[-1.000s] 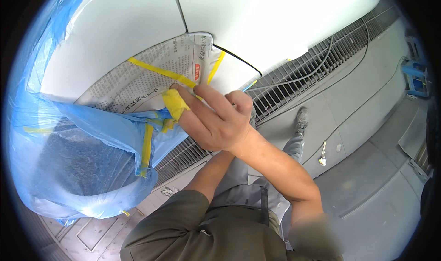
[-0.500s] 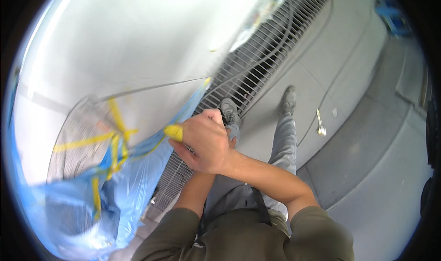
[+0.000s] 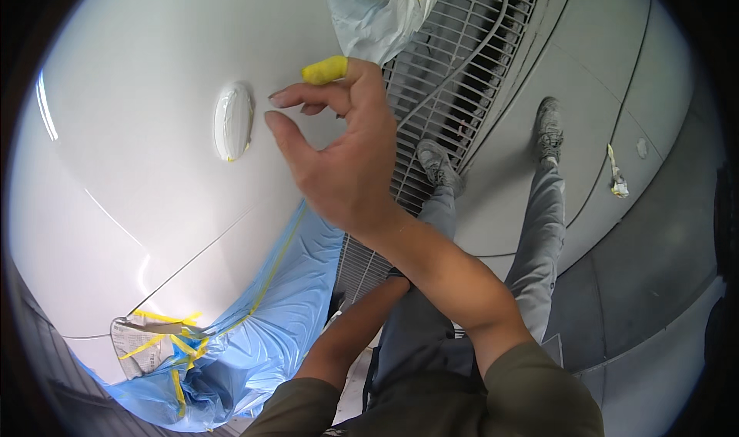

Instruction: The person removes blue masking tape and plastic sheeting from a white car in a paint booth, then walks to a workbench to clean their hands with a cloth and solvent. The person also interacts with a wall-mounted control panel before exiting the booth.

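My right hand (image 3: 346,141) is raised over a pale, glossy vehicle panel (image 3: 162,168), thumb and fingers spread apart with nothing between them. One of its fingers is wrapped in yellow tape (image 3: 324,70). Just left of the fingertips sits a white oval piece (image 3: 233,121) on the panel, like a door handle, with a small yellow scrap at its lower end; the hand appears apart from it. My left forearm (image 3: 354,321) passes beneath the right one, and the left hand is hidden there.
Blue masking film (image 3: 285,298) drapes the panel's lower edge, with taped newspaper (image 3: 142,348) at its corner. Whitish plastic film (image 3: 385,21) hangs at the top. A floor grating (image 3: 446,60) with a hose (image 3: 466,71) lies under my feet. A crumpled scrap (image 3: 618,183) is on the floor.
My right hand has moved up and its fingers have spread. The view has shifted, bringing the oval piece into sight and the taped newspaper lower down.
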### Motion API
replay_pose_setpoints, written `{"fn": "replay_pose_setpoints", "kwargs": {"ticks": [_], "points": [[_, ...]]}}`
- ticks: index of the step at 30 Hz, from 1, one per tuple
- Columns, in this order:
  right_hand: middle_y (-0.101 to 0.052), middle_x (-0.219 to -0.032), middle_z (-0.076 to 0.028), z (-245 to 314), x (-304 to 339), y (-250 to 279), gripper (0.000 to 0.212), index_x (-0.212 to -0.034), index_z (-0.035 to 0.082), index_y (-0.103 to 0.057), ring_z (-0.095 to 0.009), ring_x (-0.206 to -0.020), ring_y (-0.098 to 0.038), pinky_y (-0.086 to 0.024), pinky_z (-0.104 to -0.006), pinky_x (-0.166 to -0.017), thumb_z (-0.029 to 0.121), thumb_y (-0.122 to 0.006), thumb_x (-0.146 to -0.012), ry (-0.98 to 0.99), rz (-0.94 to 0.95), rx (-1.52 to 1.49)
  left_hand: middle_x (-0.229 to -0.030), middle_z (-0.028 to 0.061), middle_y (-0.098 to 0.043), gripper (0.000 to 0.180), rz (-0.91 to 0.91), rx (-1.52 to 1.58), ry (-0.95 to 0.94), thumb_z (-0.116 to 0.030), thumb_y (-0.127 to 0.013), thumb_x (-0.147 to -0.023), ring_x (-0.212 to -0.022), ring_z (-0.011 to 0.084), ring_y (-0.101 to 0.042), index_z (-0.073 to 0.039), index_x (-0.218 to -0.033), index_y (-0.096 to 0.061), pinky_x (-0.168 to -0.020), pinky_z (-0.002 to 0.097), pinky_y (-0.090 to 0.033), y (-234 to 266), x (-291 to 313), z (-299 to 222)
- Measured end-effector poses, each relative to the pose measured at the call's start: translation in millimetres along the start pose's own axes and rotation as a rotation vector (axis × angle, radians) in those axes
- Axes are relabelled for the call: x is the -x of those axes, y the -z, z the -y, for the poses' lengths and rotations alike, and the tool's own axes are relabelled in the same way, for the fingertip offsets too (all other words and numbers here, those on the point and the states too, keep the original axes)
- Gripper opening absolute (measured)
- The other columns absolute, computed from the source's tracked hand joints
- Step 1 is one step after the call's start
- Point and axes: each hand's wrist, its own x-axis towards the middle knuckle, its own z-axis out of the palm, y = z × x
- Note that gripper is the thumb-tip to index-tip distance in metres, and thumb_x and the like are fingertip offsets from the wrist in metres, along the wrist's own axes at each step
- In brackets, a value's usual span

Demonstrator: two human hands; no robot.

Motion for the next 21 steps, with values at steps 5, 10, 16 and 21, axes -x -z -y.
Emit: {"fn": "replay_pose_setpoints", "kwargs": {"ticks": [5,10,16,21], "points": [[-0.074,-0.089,-0.005,7.0,-1.3,-8.3,0.044,-0.111,0.003,-0.049,-0.014,-0.074,-0.062,-0.051,-0.0278,-0.074,0.001,-0.079,-0.079,-0.03,0.008,-0.047,-0.128,0.0136,-0.057,0.044,0.027,0.018,0.054,-0.032,-0.071,-0.09,-0.107,0.033,-0.062,-0.004,-0.123,-0.062,-0.091,0.0451,-0.05,-3.5,-2.4,0.0],[-0.074,-0.086,-0.004,7.4,-5.0,-11.2,0.043,-0.108,0.004,-0.049,-0.015,-0.072,-0.063,-0.05,-0.0296,-0.074,0.001,-0.081,-0.078,-0.01,0.014,0.007,-0.129,0.012,-0.059,0.045,0.062,-0.038,0.065,-0.034,-0.07,-0.09,-0.101,0.0368,-0.068,-0.007,-0.125,-0.063,-0.09,0.0463,-0.053,0.8,-7.2,1.1],[-0.071,-0.084,-0.001,7.6,-6.6,-12.9,0.043,-0.106,0.007,-0.049,-0.015,-0.068,-0.059,-0.047,-0.0327,-0.076,-0.002,-0.079,-0.077,0.027,-0.015,0.071,-0.133,0.0112,-0.059,0.047,0.08,-0.042,0.093,-0.036,-0.07,-0.09,-0.1,0.0381,-0.069,-0.008,-0.126,-0.062,-0.09,0.0467,-0.055,5.7,-8.6,-3.6],[-0.071,-0.086,-0.002,3.4,-10.6,-16.8,0.043,-0.105,0.006,-0.049,-0.014,-0.069,-0.058,-0.048,-0.0304,-0.07,-0.003,-0.078,-0.076,-0.009,-0.063,0.011,-0.132,0.011,-0.059,0.047,0.06,-0.037,0.112,-0.036,-0.071,-0.089,-0.1,0.0392,-0.068,-0.009,-0.126,-0.063,-0.089,0.0472,-0.056,0.4,-8.3,-1.0]]}}
